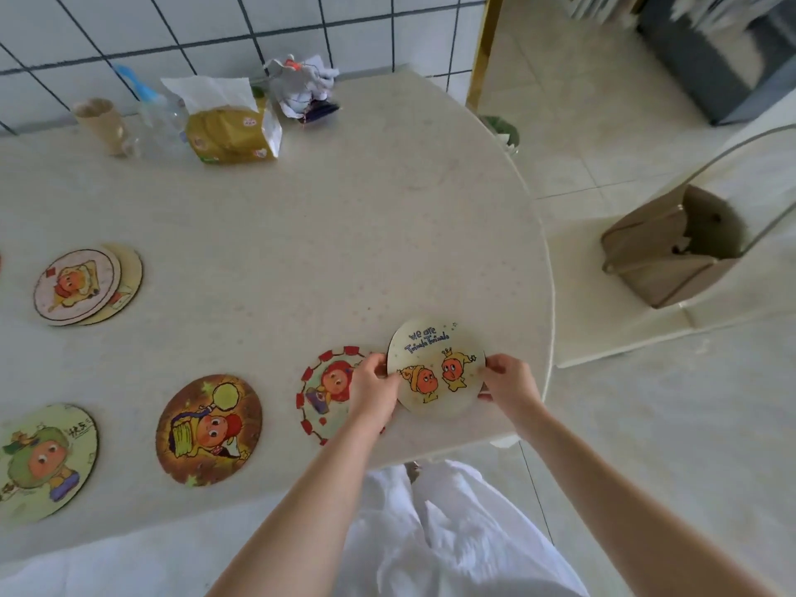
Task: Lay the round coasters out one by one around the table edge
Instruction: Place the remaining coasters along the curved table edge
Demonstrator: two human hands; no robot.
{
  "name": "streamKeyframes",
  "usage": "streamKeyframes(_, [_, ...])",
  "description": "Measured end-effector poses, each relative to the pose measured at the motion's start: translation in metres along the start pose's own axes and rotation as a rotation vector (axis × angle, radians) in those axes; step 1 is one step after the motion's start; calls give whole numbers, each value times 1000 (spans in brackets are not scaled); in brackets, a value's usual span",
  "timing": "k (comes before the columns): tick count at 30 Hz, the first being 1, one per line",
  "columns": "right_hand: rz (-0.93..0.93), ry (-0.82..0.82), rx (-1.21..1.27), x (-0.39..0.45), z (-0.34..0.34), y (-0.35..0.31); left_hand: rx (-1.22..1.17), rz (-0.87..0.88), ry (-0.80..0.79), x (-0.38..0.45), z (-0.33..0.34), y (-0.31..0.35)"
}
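Coasters lie on a pale rounded table [301, 217] set against a tiled wall [194, 28], over a light floor. Three singles line its near edge, two more are stacked [82, 286] further in. Left hand [372, 392] and right hand [510, 381] pinch a sixth, the cream coaster [435, 364], at the table's right edge.

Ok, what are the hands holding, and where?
Both hands hold the "we are" coaster by opposite edges: left hand on its left rim, right hand on its right.
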State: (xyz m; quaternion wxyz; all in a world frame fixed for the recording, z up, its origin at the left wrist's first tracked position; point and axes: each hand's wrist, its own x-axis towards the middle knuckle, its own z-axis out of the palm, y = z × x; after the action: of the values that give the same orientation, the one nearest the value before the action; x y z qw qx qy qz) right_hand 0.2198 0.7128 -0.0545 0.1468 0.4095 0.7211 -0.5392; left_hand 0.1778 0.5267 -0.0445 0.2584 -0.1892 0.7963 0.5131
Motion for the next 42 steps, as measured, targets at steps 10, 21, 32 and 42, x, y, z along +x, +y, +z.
streamKeyframes(10, [122,75,-29,10,-39,36,187,123,-77,19,57,8])
streamKeyframes(21, [232,-6,-459,22,-63,14,218,79,-42,32,37,-1])
streamKeyframes(32, [-117,-338,-412,32,57,-112,-70,-50,203,59,-82,-2])
streamKeyframes(42, [-333,-523,-516,10,273,-224,-217,-171,535,110,-275,-42])
